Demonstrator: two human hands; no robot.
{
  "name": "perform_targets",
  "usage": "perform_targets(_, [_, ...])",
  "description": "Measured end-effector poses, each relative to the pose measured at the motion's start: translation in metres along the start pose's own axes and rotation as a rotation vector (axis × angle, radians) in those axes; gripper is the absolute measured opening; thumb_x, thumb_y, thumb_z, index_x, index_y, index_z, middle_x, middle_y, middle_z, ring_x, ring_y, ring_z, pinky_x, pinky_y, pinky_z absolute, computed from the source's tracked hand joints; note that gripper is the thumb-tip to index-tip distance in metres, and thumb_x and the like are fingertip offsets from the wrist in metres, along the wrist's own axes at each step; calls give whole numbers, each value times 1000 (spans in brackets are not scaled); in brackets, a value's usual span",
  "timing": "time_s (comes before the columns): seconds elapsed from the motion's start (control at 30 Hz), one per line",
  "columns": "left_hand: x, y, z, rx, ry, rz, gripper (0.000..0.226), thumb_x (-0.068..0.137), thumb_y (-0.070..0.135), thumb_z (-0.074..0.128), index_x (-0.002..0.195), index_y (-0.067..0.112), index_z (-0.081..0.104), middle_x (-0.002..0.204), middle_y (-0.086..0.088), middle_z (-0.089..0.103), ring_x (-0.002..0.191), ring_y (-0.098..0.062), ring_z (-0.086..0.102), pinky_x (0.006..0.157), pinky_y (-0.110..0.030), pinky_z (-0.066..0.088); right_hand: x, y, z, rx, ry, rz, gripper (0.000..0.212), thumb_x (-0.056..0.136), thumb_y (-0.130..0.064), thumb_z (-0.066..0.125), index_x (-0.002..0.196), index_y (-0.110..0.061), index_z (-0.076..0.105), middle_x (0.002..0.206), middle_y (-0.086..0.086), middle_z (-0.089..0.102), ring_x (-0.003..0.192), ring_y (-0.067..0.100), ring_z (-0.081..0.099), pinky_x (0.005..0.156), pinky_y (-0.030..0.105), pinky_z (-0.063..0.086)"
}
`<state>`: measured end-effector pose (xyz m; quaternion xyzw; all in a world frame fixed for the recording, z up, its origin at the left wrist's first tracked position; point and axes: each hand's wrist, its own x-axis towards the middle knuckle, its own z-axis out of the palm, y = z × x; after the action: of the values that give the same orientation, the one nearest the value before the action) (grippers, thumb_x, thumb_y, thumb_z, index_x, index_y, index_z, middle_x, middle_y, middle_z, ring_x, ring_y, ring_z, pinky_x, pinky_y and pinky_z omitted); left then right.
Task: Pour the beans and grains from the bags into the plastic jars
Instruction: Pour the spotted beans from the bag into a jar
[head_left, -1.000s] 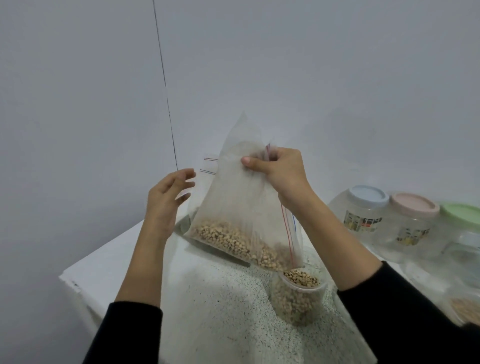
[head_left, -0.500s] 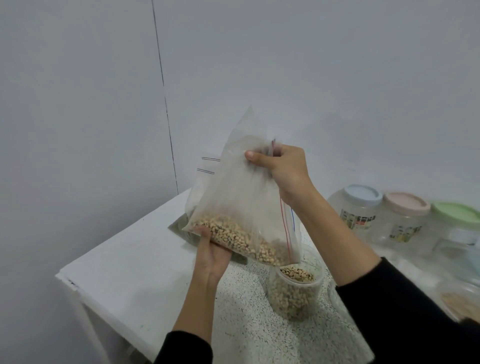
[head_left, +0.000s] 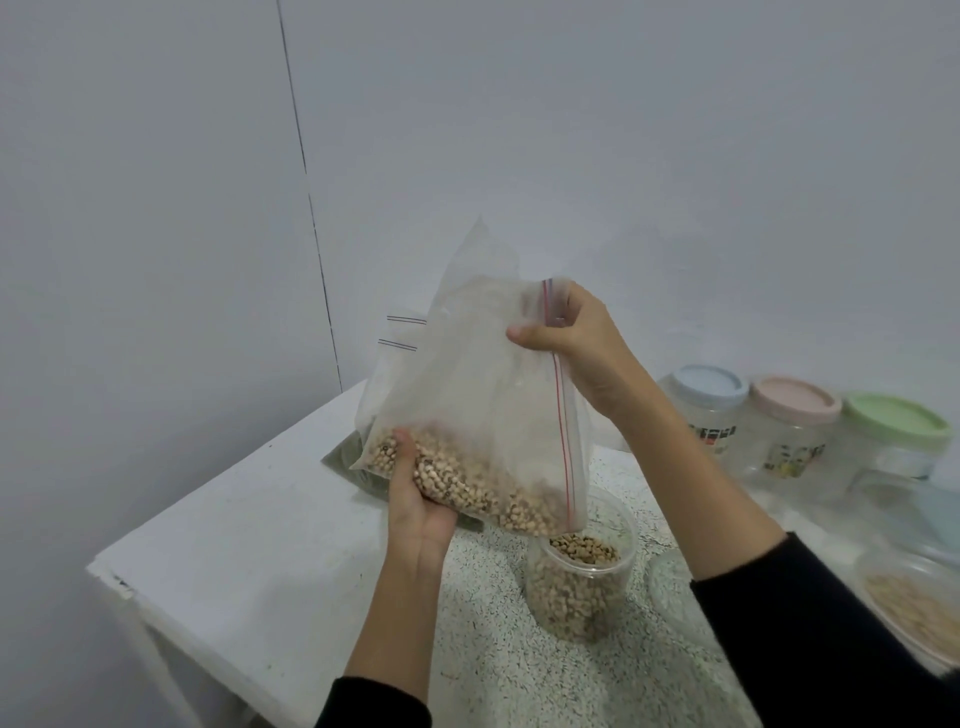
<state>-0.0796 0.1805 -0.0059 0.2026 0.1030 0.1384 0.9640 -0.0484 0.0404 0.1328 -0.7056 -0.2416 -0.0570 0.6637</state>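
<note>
L hand (head_left: 415, 499) cupped bean bag (head_left: 483, 395) from below; R hand (head_left: 576, 345) pinched its zip edge. Open jar (head_left: 582, 577) sat just below R grip, on worktop (head_left: 249, 561). R fingertips hidden behind plastic; far-right tub (head_left: 914, 608) blurred, cut off.

Bag (head_left: 483, 395) clear, red zip stripe; beans (head_left: 467, 480) tan, dark-eyed; lids pale blue (head_left: 709, 383), pink (head_left: 795, 399), green (head_left: 896, 418); tabletop (head_left: 249, 545) white, part black-speckled.
</note>
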Motion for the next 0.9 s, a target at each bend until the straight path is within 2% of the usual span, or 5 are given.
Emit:
perform_targets(0.1, [-1,-1,0,12,-11,7,103,9,47,94,101,15,60,81,-5,75,89,-25,65,73,-50,50,1,3,-5,27,19,46,35,51,-2,55,85,2,50,79,9,47,68,19,47,58,23,41])
perform_targets(0.33, [3,4,-2,15,35,31,96,14,49,94,99,17,63,83,-5,74,88,-25,66,72,-52,51,-9,15,-30,-52,274,24,8,81,-12,73,81,-5,69,75,4,63,71,10,59,68,12,48])
perform_targets(0.5, [5,16,0,12,50,17,51,66,50,67,103,15,60,105,-9,65,98,-27,62,82,-52,49,-15,8,-49,43,401,20,8,83,-6,70,76,-5,65,67,7,66,54,10,64,58,27,55])
perform_targets(0.7, [8,21,-2,31,47,28,100,13,52,93,102,15,64,99,-10,70,99,-30,64,88,-55,48,-25,5,-52,118,471,-10,16,78,-3,74,81,5,60,50,2,64,43,14,59,49,25,54])
perform_targets(0.9, [12,28,-1,47,56,36,44,77,52,62,100,15,62,99,-7,68,104,-27,62,94,-54,46,-31,1,-54,130,491,-44,21,79,-3,73,86,13,62,49,2,62,43,14,59,50,27,56])
